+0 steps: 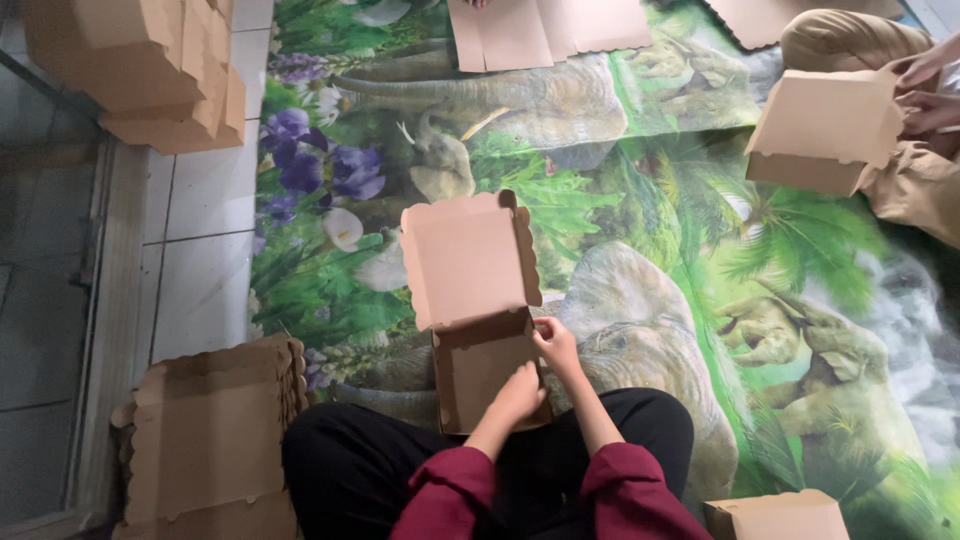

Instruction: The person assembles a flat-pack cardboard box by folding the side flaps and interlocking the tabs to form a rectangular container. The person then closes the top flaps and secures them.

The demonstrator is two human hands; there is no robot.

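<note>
At the centre of the frame, an open brown cardboard box [475, 310] rests on the jungle-print floor mat [700, 250], its scalloped lid tilted up. The left hand [517, 393] presses, fingers curled, inside the box's tray; the right hand [556, 342] pinches the tray's right wall. At lower left lies a stack of flat boxes [210, 440]. At upper right, another person's hands [925, 90] hold a folded box [825, 130].

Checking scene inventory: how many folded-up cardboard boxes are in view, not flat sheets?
3: the open box under both hands, a co-worker's box top right, one box at bottom right. The top-left stack may hide more.
</note>
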